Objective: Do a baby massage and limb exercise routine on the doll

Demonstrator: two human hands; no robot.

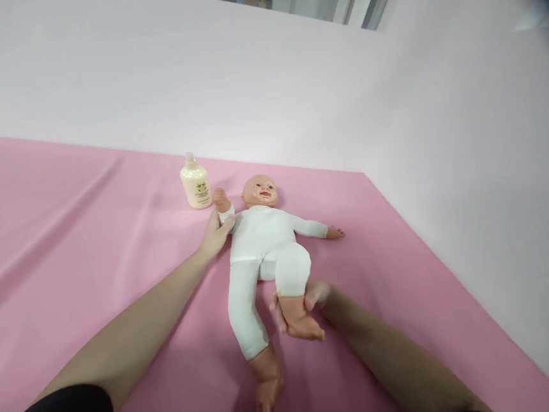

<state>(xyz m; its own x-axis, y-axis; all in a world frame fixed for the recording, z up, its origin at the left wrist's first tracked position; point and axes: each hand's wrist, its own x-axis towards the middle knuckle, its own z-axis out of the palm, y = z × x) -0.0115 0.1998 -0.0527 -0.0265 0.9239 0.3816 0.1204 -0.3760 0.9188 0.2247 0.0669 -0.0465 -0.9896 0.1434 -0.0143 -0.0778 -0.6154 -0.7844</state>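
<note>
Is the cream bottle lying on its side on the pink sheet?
No, the cream bottle stands upright on the pink sheet, just beyond the doll and its raised arm.

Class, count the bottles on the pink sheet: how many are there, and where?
1. The cream lotion bottle stands upright on the pink sheet, just beyond the baby doll's raised arm, which the left hand holds. None other shows; nothing in view could hide one.
</note>
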